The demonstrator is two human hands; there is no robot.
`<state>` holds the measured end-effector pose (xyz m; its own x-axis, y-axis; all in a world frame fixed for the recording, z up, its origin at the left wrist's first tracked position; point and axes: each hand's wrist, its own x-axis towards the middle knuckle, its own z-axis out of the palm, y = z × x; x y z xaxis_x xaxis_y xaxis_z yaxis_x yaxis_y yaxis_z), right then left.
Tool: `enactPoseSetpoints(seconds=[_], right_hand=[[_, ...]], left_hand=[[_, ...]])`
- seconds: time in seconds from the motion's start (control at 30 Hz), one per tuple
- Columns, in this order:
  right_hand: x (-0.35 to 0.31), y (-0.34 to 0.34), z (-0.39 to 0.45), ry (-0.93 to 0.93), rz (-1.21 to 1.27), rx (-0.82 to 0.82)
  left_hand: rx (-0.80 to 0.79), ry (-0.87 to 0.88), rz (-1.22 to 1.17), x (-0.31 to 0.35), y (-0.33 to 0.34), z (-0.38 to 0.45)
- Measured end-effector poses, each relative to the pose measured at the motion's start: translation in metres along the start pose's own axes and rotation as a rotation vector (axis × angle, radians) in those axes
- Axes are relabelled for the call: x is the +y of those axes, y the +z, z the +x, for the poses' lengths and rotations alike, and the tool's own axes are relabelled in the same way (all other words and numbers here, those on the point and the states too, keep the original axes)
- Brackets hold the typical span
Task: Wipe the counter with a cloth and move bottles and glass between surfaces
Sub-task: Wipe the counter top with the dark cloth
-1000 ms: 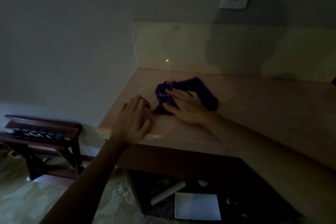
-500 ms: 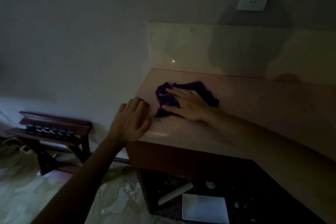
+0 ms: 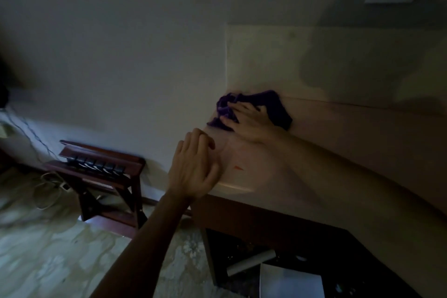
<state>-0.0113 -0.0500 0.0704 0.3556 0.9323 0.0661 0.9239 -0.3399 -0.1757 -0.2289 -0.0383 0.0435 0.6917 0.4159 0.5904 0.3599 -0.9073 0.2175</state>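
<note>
Here, right hand flat on cloth.

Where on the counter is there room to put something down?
The counter is bare right of the purple cloth, between backsplash and right forearm. Crowded at the left corner: right hand on cloth, left hand nearby.

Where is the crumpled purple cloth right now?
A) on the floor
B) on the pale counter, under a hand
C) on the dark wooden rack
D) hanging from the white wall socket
B: the right hand presses flat on the crumpled purple cloth, which lies on the pale counter near its back corner.
</note>
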Motion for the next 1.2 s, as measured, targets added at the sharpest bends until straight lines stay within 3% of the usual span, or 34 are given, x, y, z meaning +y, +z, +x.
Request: enactPoseSetpoints(seconds=[0.17,0.37,0.47,0.67,0.83,1.2], right_hand=[[-0.052,0.012,-0.100,-0.275,-0.071,-0.003],[-0.062,0.009,-0.133,-0.397,-0.001,0.009],[-0.043,0.009,-0.092,-0.417,0.011,-0.015],[0.007,0.006,0.045,-0.158,0.053,0.056],[0.027,0.006,0.110,-0.211,0.047,0.072],[0.048,0.004,0.083,-0.239,0.002,-0.008]], left_hand=[[0.213,-0.163,-0.200,0.002,-0.009,-0.016],[0.218,-0.075,-0.245,0.002,-0.025,-0.008],[0.170,-0.061,-0.246,0.012,-0.022,0.009],[-0.014,-0.037,-0.106,0.032,0.009,0.025],[-0.182,-0.084,0.013,0.023,0.016,0.027],[-0.310,-0.031,0.138,0.061,0.017,0.030]])
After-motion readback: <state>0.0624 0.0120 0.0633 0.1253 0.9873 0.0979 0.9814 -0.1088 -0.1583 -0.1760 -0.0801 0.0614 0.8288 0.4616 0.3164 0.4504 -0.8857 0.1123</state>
